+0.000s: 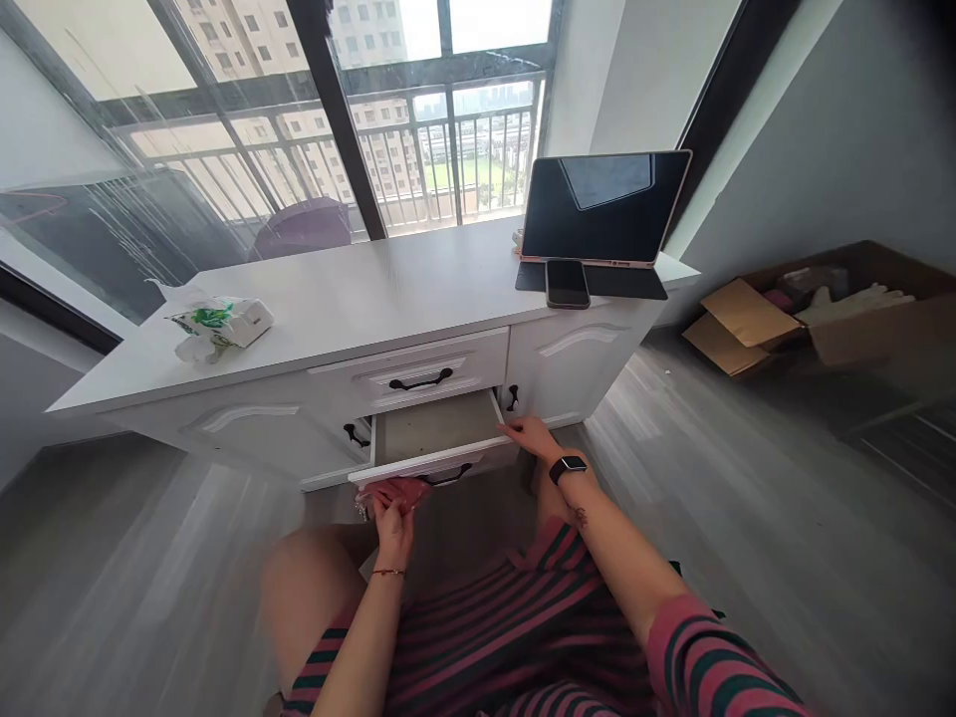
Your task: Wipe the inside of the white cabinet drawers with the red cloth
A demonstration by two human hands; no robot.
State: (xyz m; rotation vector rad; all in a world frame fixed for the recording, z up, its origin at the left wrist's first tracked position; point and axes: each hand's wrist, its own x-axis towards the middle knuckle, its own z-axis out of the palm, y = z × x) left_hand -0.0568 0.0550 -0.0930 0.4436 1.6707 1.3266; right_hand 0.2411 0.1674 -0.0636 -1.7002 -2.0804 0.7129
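Note:
My left hand (393, 528) is closed on a reddish-pink cloth (403, 492), pressed to the left part of the front of a pulled-out drawer (440, 461). My right hand (532, 438) grips that drawer at its right front corner, fingertips on the top edge. The drawer's pale bottom shows, with a few small dark specks on it. A black handle (454, 475) sits on its front, to the right of the cloth. The drawer belongs to a white cabinet (373, 299); just above it is a shut upper drawer (425, 370).
On the cabinet top stand a tissue pack (239, 321) at left, a tablet (604, 209) on its stand and a phone (568, 284) at right. An open cardboard box (858, 329) lies on the floor at right. My bent knee (299, 573) is close to the cabinet.

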